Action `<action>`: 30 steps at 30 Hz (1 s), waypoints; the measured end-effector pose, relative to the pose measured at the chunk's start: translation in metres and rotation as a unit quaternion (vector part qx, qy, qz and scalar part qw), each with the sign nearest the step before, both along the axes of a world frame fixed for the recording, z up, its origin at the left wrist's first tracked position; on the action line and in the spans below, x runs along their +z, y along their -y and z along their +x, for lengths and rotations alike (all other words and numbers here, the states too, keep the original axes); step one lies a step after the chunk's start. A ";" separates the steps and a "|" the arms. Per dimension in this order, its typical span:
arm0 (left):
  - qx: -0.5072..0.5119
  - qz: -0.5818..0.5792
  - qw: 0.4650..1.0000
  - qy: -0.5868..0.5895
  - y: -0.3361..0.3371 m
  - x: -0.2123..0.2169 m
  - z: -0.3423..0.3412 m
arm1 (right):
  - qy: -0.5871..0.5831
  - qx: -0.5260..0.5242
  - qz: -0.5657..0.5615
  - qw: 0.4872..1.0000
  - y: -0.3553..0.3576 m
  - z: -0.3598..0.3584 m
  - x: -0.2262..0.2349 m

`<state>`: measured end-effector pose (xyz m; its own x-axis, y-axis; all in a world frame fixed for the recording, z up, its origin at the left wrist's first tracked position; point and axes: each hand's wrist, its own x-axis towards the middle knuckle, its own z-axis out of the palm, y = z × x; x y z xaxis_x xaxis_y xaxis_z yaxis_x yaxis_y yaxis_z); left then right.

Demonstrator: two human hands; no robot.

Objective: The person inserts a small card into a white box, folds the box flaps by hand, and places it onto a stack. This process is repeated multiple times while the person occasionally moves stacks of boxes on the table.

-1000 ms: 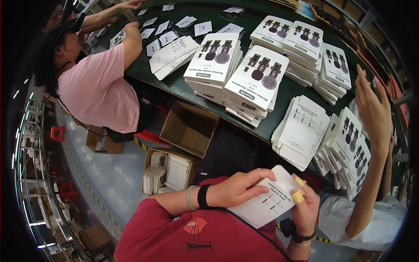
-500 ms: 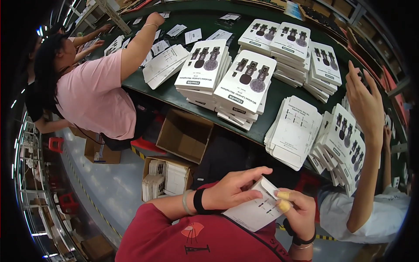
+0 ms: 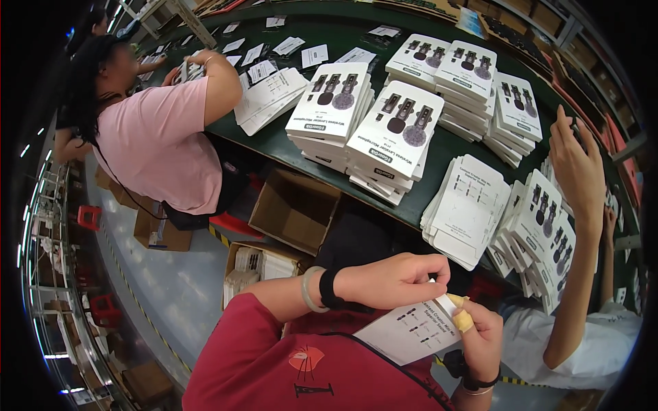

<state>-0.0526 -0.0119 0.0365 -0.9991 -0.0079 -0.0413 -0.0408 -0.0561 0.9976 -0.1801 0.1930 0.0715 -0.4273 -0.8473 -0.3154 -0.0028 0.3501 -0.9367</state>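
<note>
A white flat carton (image 3: 404, 333) with small device pictures printed on it is held close against my red shirt, tilted. My right hand (image 3: 482, 337), with yellow wraps on its thumb and a finger, grips the carton's right end. My left hand (image 3: 404, 279) reaches across from the left with its fingers curled in at the same end, at the narrow end flap (image 3: 447, 303). Its fingertips are partly hidden behind the curled fingers. A pile of similar white cartons (image 3: 469, 205) lies on the green table (image 3: 315, 170), just beyond my hands.
Stacks of printed white cartons (image 3: 396, 133) crowd the table. An open brown box (image 3: 295, 211) and a carton-filled one (image 3: 255, 264) stand below its edge. A co-worker in pink (image 3: 161, 147) works at left; another co-worker's raised arm (image 3: 582, 185) is at right.
My left hand has turned and its outstretched fingers have curled in at the carton's end flap. My right hand keeps its grip. The pink-sleeved co-worker has drawn an arm back leftward.
</note>
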 end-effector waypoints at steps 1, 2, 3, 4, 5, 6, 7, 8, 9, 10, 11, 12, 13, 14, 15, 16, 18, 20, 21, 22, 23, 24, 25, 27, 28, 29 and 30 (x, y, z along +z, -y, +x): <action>0.002 -0.001 1.000 0.000 -0.002 -0.002 0.002 | 0.021 -0.022 -0.005 1.000 0.000 0.001 -0.003; 0.018 -0.011 1.000 -0.017 -0.005 -0.004 0.005 | 0.022 -0.019 -0.006 1.000 -0.001 0.001 -0.005; 0.035 -0.021 0.999 -0.034 -0.009 -0.005 0.007 | 0.053 -0.024 -0.010 0.998 -0.001 0.002 -0.007; 0.051 -0.032 0.997 -0.051 -0.012 -0.007 0.011 | 0.084 -0.029 -0.013 0.996 -0.001 0.003 -0.008; 0.055 -0.032 0.997 -0.050 -0.016 -0.010 0.013 | 0.115 -0.033 -0.016 0.993 -0.001 0.003 -0.008; 0.076 -0.041 0.994 -0.071 -0.019 -0.012 0.015 | 0.115 -0.030 -0.016 0.993 -0.001 0.004 -0.010; 0.097 -0.050 0.990 -0.091 -0.022 -0.014 0.016 | 0.146 -0.033 -0.038 0.988 -0.002 0.004 -0.013; 0.117 -0.059 0.985 -0.111 -0.024 -0.017 0.018 | 0.177 -0.037 -0.059 0.982 -0.003 0.004 -0.015; 0.117 -0.058 0.985 -0.111 -0.026 -0.019 0.020 | 0.207 -0.043 -0.081 0.974 -0.004 0.005 -0.018; 0.142 -0.061 0.982 -0.110 -0.027 -0.019 0.020 | 0.207 -0.046 -0.079 0.974 -0.005 0.006 -0.021; 0.165 -0.064 0.978 -0.110 -0.028 -0.019 0.021 | 0.184 -0.039 -0.093 0.978 -0.006 0.008 -0.024; 0.183 -0.063 0.975 -0.109 -0.032 -0.018 0.021 | 0.159 -0.037 -0.104 0.981 -0.010 0.010 -0.026; 0.173 -0.055 0.977 -0.110 -0.034 -0.017 0.021 | 0.134 -0.037 -0.114 0.984 -0.015 0.012 -0.027; 0.196 -0.069 0.971 -0.117 -0.035 -0.016 0.023 | 0.130 -0.051 -0.109 0.984 -0.015 0.016 -0.027; 0.215 -0.081 0.966 -0.123 -0.035 -0.013 0.024 | -0.020 -0.006 -0.152 0.988 -0.012 0.021 -0.025; 0.233 -0.092 0.959 -0.129 -0.036 -0.011 0.024 | -0.171 0.042 -0.186 0.967 -0.009 0.023 -0.021; 0.219 -0.106 0.961 -0.133 -0.036 -0.010 0.026 | -0.251 0.084 -0.160 0.951 -0.004 0.019 -0.005; 0.223 -0.155 0.952 -0.139 -0.037 -0.010 0.026 | -0.325 0.127 -0.131 0.928 -0.007 0.015 0.004; 0.208 -0.148 0.957 -0.141 -0.040 -0.009 0.025 | -0.344 0.146 -0.125 0.919 -0.010 0.013 0.006; 0.208 -0.142 0.958 -0.134 -0.043 -0.006 0.025 | -0.361 0.166 -0.120 0.910 -0.014 0.012 0.007; 0.209 -0.138 0.960 -0.126 -0.046 -0.003 0.024 | -0.376 0.187 -0.116 0.900 -0.017 0.011 0.008; 0.210 -0.133 0.961 -0.118 -0.049 -0.001 0.024 | -0.376 0.177 -0.107 0.903 -0.021 0.010 0.010; 0.201 -0.130 0.964 -0.119 -0.051 0.001 0.024 | -0.362 0.192 -0.088 0.908 -0.023 0.009 0.013; 0.181 -0.148 0.965 -0.114 -0.052 0.005 0.023 | -0.333 0.222 -0.054 0.915 -0.026 0.005 0.019; 0.172 -0.159 0.966 -0.112 -0.052 0.006 0.023 | -0.333 0.215 -0.051 0.917 -0.026 0.000 0.022; 0.165 -0.157 0.967 -0.113 -0.052 0.006 0.022 | -0.291 0.245 -0.023 0.924 -0.025 -0.005 0.026; 0.168 -0.134 0.970 -0.110 -0.053 0.006 0.023 | -0.249 0.274 0.004 0.929 -0.025 -0.009 0.029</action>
<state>-0.0298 0.0416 0.0420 -0.9227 -0.3156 0.2214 0.1505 0.2339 0.9606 -0.1891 0.2183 0.1007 -0.0275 -0.9791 -0.2015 -0.6141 0.1756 -0.7695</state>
